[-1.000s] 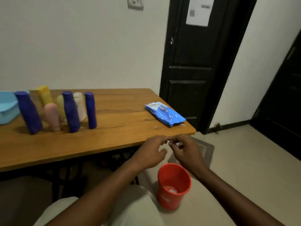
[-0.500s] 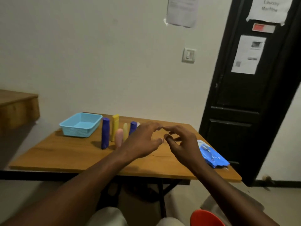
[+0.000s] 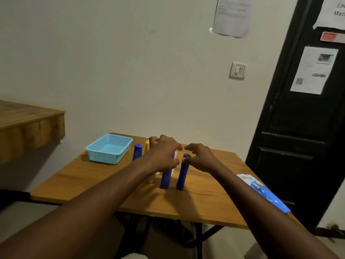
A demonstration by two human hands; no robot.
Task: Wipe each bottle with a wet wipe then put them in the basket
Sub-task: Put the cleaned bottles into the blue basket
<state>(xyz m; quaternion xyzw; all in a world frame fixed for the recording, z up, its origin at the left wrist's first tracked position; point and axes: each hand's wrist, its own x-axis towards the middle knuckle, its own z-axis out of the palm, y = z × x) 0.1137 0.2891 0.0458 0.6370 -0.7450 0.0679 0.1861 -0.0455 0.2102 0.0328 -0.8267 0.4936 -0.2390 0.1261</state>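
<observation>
Wooden table (image 3: pixel 93 180) by pale wall (image 3: pixel 130 71) holds basket (image 3: pixel 104 157) and bottles (image 3: pixel 137 152).

Dim, warm indoor light, soft shadows under the forearms on the table (image 3: pixel 205 208), mild blur, wide-angle bending at edges.

White paper sheet (image 3: pixel 334 12), top right of black panelled door (image 3: pixel 298 128): "La" above "Mac", remainder cut by frame edge. White wall notice (image 3: pixel 231 15), small red door label (image 3: pixel 329 36), printed door sheet with pictures (image 3: pixel 313 70), blue plastic packet (image 3: pixel 268 195): print illegible.
</observation>
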